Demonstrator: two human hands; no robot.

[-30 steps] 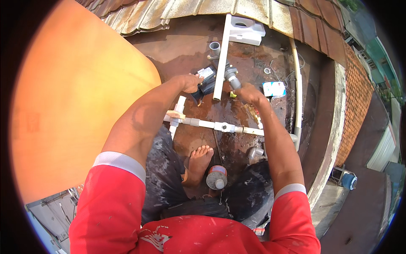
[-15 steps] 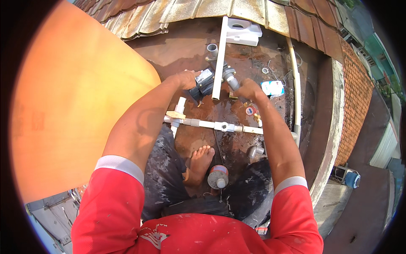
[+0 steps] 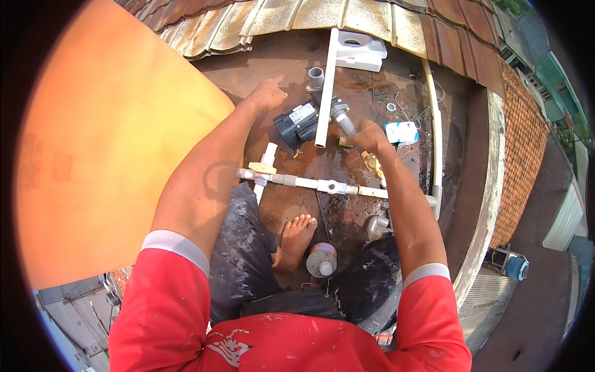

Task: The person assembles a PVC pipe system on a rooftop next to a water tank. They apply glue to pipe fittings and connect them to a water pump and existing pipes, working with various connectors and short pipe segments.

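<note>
A dark water pump (image 3: 296, 123) with a white label lies on the wet brown roof surface ahead of me. My right hand (image 3: 367, 136) is closed around the end of the grey pipe stub (image 3: 345, 124) at the pump's right side. To the pump's upper left, my left hand (image 3: 269, 94) is off it and holds nothing, its index finger stretched out to the right. Another short grey pipe (image 3: 316, 76) stands up from the pump's far end. A long white pipe (image 3: 327, 90) passes across the pump in this view.
White pipework with a valve (image 3: 331, 186) runs across before my feet. Brass-coloured fittings (image 3: 372, 162), a grey elbow (image 3: 376, 223) and a can (image 3: 321, 259) lie nearer. White foam packaging (image 3: 356, 51) sits under the tile edge (image 3: 310, 15). A large orange tank-like surface (image 3: 124, 149) rises at left.
My left hand has let go of the pump and moved up and left. My right hand stays on the grey pipe. A red-and-white disc near my right forearm no longer shows.
</note>
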